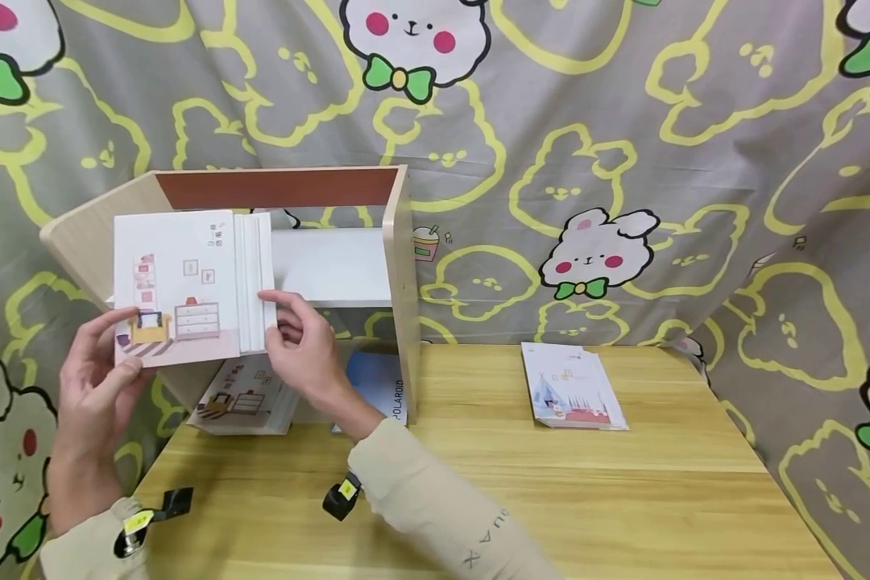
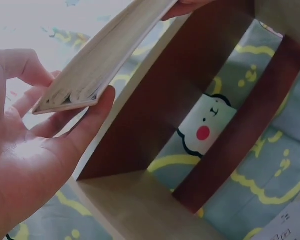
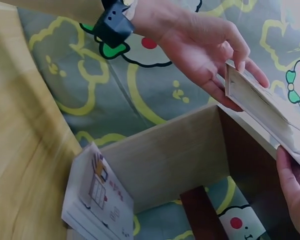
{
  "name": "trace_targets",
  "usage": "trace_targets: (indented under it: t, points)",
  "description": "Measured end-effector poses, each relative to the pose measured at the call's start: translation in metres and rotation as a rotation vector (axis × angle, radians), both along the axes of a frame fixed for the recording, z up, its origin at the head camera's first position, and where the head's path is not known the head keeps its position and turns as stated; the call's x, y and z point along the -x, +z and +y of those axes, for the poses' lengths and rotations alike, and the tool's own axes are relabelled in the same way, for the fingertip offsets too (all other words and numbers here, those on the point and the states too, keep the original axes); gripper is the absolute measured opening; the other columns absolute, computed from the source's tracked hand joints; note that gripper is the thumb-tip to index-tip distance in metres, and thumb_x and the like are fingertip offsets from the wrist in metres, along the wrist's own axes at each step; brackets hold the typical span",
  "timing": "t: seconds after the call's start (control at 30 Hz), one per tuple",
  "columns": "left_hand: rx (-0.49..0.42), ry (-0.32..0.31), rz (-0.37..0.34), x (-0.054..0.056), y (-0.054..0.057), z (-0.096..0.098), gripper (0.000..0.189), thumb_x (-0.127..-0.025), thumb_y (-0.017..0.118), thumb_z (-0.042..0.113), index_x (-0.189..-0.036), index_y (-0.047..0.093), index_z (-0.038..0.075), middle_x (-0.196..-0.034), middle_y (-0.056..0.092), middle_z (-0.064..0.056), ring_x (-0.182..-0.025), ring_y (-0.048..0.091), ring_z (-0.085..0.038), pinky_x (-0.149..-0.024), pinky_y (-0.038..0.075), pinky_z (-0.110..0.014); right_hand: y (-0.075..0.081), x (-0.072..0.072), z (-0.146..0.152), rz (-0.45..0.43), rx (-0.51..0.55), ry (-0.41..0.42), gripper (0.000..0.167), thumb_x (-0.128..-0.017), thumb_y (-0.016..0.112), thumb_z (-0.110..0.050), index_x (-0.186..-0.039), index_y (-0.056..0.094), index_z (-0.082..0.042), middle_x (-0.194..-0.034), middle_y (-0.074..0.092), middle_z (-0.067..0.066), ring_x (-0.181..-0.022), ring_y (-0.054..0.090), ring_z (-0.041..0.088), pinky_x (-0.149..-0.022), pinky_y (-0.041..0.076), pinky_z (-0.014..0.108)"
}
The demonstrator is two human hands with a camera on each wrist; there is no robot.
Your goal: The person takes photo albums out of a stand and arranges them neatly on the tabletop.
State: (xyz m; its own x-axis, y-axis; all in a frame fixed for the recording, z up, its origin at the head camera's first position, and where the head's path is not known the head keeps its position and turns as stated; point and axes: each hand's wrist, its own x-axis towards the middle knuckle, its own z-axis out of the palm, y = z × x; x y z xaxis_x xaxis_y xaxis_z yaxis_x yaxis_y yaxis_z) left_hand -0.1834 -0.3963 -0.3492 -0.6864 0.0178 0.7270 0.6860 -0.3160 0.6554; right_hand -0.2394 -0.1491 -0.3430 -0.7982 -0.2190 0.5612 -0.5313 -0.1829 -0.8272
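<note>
A white photo album (image 1: 177,282) with a drawn armchair and dresser on its cover is held up in front of the shelf. My left hand (image 1: 96,395) pinches its lower left edge, thumb in front. At the opposite edge, my right hand (image 1: 306,350) holds it between thumb and curled fingers, where white page edges fan out beside the cover. The left wrist view shows the album (image 2: 112,55) end-on between thumb and fingers. A similar album (image 1: 242,395) stands leaning in the shelf's lower compartment, beside a blue album (image 1: 377,379) marked POLAROID, partly hidden by my right arm.
A light wood shelf (image 1: 400,282) with a white middle board (image 1: 333,262) stands on the left of the wooden table (image 1: 478,491). Another white album (image 1: 573,387) with a tent drawing lies flat farther right. Patterned grey cloth (image 1: 478,161) hangs behind and at the sides.
</note>
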Motion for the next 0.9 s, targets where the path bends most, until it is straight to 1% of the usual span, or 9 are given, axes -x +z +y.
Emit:
trace_targets:
  t: [0.03,0.1,0.33,0.4,0.5,0.57,0.67,0.77,0.9]
  points:
    - [0.02,0.01,0.004,-0.001,0.0,0.002,0.059,-0.091,0.021,-0.027,-0.149,0.023,-0.018,-0.149,0.039,-0.028,-0.122,0.053,-0.03,-0.091,0.055,-0.028,0.0,0.0,0.003,0.014,-0.005,-0.002,0.048,-0.095,0.054,0.007,-0.136,0.063,-0.016,-0.099,0.074,0.002,-0.069,0.06,-0.002,-0.063,0.052,0.015]
    - [0.03,0.019,0.012,-0.002,-0.001,0.006,0.06,-0.09,0.02,-0.027,-0.149,0.023,-0.018,-0.15,0.037,-0.029,-0.123,0.051,-0.031,-0.094,0.055,-0.028,0.0,0.0,0.007,0.039,-0.016,-0.004,0.048,-0.095,0.054,0.007,-0.136,0.061,-0.016,-0.099,0.074,0.003,-0.071,0.06,-0.002,-0.064,0.052,0.015]
    - [-0.022,0.046,0.009,-0.006,0.002,0.02,0.056,-0.092,0.023,-0.026,-0.147,0.027,-0.019,-0.148,0.04,-0.031,-0.121,0.052,-0.032,-0.094,0.055,-0.029,0.004,-0.004,0.023,0.066,0.014,0.031,0.048,-0.095,0.053,0.008,-0.137,0.06,-0.014,-0.098,0.075,0.007,-0.073,0.061,0.0,-0.063,0.053,0.017]
    - [-0.043,0.038,0.014,-0.007,0.003,0.024,0.055,-0.092,0.023,-0.026,-0.147,0.028,-0.02,-0.147,0.04,-0.031,-0.121,0.053,-0.033,-0.094,0.055,-0.03,0.005,-0.005,0.027,0.075,0.009,0.032,0.048,-0.095,0.053,0.007,-0.137,0.059,-0.014,-0.098,0.074,0.007,-0.074,0.061,0.0,-0.064,0.053,0.017]
    - [-0.073,0.005,0.035,-0.006,0.004,0.029,0.055,-0.091,0.023,-0.027,-0.146,0.027,-0.021,-0.146,0.042,-0.033,-0.121,0.053,-0.035,-0.095,0.055,-0.032,0.005,-0.005,0.032,0.078,0.017,0.038,0.047,-0.095,0.054,0.007,-0.137,0.059,-0.013,-0.099,0.075,0.008,-0.076,0.063,0.0,-0.064,0.054,0.018]
    - [-0.084,-0.027,0.05,-0.006,0.003,0.031,0.055,-0.091,0.023,-0.028,-0.145,0.027,-0.022,-0.146,0.042,-0.034,-0.122,0.053,-0.036,-0.096,0.056,-0.033,0.005,-0.005,0.035,0.081,0.025,0.043,0.047,-0.095,0.054,0.008,-0.137,0.059,-0.013,-0.098,0.074,0.008,-0.074,0.062,0.001,-0.061,0.053,0.018]
    - [-0.07,-0.049,0.057,-0.004,0.003,0.035,0.056,-0.091,0.023,-0.028,-0.146,0.027,-0.021,-0.148,0.04,-0.034,-0.124,0.053,-0.036,-0.097,0.055,-0.034,0.005,-0.004,0.041,0.091,0.032,0.053,0.047,-0.096,0.054,0.009,-0.138,0.058,-0.011,-0.1,0.074,0.011,-0.074,0.062,0.002,-0.059,0.05,0.018]
    - [-0.046,-0.054,0.066,-0.003,0.003,0.039,0.055,-0.091,0.024,-0.028,-0.146,0.026,-0.021,-0.151,0.037,-0.034,-0.126,0.051,-0.037,-0.098,0.055,-0.034,0.005,-0.004,0.048,0.117,0.018,0.053,0.046,-0.098,0.054,0.007,-0.14,0.056,-0.011,-0.103,0.074,0.013,-0.076,0.062,0.002,-0.057,0.046,0.018]
    - [-0.058,-0.059,0.076,-0.003,0.003,0.045,0.055,-0.091,0.026,-0.027,-0.146,0.027,-0.021,-0.15,0.037,-0.034,-0.126,0.05,-0.037,-0.1,0.054,-0.035,0.007,-0.007,0.056,0.149,0.008,0.053,0.044,-0.1,0.055,0.005,-0.141,0.055,-0.01,-0.098,0.072,0.014,-0.066,0.055,0.004,-0.052,0.04,0.02]
